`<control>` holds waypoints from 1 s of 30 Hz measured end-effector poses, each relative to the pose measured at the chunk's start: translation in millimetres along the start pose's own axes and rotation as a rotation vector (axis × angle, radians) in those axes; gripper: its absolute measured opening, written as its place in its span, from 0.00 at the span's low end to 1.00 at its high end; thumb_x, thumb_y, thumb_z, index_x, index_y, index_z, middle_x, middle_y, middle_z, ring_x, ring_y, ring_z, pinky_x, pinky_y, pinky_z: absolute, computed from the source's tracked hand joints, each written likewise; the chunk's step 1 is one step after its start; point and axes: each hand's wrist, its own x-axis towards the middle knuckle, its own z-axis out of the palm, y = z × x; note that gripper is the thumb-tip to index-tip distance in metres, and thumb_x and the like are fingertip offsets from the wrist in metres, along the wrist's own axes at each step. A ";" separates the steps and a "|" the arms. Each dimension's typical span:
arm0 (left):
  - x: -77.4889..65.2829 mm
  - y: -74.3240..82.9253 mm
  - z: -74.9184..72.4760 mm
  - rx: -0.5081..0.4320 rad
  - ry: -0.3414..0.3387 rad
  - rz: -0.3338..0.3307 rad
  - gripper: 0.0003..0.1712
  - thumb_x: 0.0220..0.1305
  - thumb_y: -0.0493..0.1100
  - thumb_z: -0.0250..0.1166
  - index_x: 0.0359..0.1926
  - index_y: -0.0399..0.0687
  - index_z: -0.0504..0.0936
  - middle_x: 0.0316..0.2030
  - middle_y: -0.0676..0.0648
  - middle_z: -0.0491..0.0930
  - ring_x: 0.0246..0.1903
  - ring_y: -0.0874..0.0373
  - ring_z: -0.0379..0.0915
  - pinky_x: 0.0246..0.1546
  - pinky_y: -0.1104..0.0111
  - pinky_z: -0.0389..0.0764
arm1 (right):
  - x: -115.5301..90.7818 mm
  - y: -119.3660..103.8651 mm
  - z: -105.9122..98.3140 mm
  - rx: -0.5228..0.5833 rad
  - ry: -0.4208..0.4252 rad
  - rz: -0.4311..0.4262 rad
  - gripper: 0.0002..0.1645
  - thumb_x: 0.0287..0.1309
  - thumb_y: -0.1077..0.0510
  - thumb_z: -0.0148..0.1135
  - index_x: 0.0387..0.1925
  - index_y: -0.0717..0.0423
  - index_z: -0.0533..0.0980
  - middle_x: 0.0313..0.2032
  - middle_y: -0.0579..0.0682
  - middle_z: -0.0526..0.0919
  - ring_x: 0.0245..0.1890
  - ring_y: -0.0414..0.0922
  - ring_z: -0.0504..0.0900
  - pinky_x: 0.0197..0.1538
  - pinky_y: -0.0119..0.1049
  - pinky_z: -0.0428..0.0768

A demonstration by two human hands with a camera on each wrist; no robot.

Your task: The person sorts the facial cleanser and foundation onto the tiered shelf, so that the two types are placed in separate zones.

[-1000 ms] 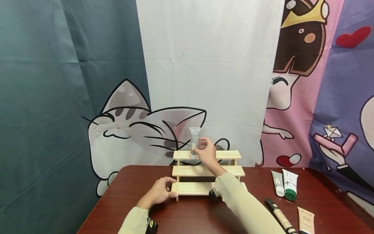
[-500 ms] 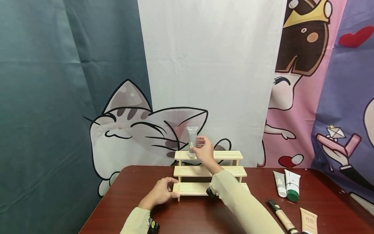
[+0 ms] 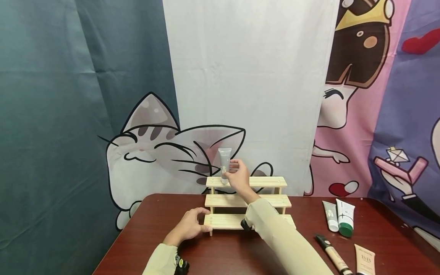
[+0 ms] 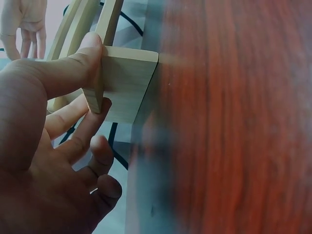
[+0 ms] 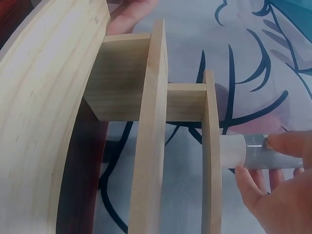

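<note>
A three-tier wooden stand [image 3: 227,220] is at the middle of the table. My right hand [image 3: 238,176] pinches a grey tube [image 3: 225,158] between thumb and fingers. The tube stands upright, cap down, toward the left end of the top tier [image 3: 264,181]. In the right wrist view the tube's white cap [image 5: 233,151] meets the top board. My left hand [image 3: 189,226] grips the left end of the lowest tier; in the left wrist view its thumb lies on one face of the board [image 4: 95,85] and fingertips touch the other.
On the table's right side lie a grey tube [image 3: 330,217], a white tube with a green cap [image 3: 345,217], a slim beige tube with a black end [image 3: 333,255] and a beige BB tube [image 3: 365,260]. A printed curtain [image 3: 247,76] hangs behind the brown table [image 3: 154,214].
My right hand has moved the grey tube slightly left along the top tier. My left hand keeps its hold on the stand. The head view has shifted a little.
</note>
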 end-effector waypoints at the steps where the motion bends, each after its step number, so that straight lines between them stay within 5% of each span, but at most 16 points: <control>1: -0.5 -0.2 -0.2 -0.002 -0.001 -0.002 0.29 0.49 0.45 0.79 0.53 0.42 0.80 0.23 0.47 0.72 0.19 0.62 0.62 0.24 0.68 0.67 | -0.3 -0.1 0.3 0.001 -0.001 -0.004 0.28 0.46 0.73 0.73 0.51 0.61 0.75 0.43 0.59 0.82 0.42 0.55 0.85 0.45 0.46 0.83; 10: -1.5 0.6 0.1 0.010 -0.009 -0.016 0.28 0.50 0.44 0.78 0.52 0.44 0.81 0.30 0.45 0.76 0.23 0.59 0.63 0.30 0.65 0.69 | -1.3 0.9 0.1 0.008 -0.021 0.018 0.27 0.47 0.72 0.73 0.51 0.61 0.75 0.45 0.59 0.82 0.44 0.56 0.84 0.46 0.45 0.83; 15: -0.4 3.6 1.9 0.036 0.012 -0.007 0.27 0.49 0.43 0.79 0.51 0.45 0.81 0.47 0.43 0.81 0.41 0.50 0.74 0.45 0.55 0.74 | -0.6 1.9 -1.1 0.011 -0.020 0.020 0.26 0.48 0.71 0.73 0.50 0.60 0.75 0.45 0.58 0.81 0.44 0.55 0.84 0.47 0.45 0.83; 30: 1.3 7.2 4.8 0.040 0.022 -0.017 0.26 0.48 0.40 0.79 0.49 0.41 0.80 0.46 0.42 0.81 0.48 0.45 0.75 0.50 0.50 0.74 | -6.3 8.9 -15.7 -0.021 -0.098 0.031 0.28 0.53 0.63 0.72 0.57 0.58 0.75 0.51 0.59 0.81 0.50 0.56 0.82 0.50 0.44 0.82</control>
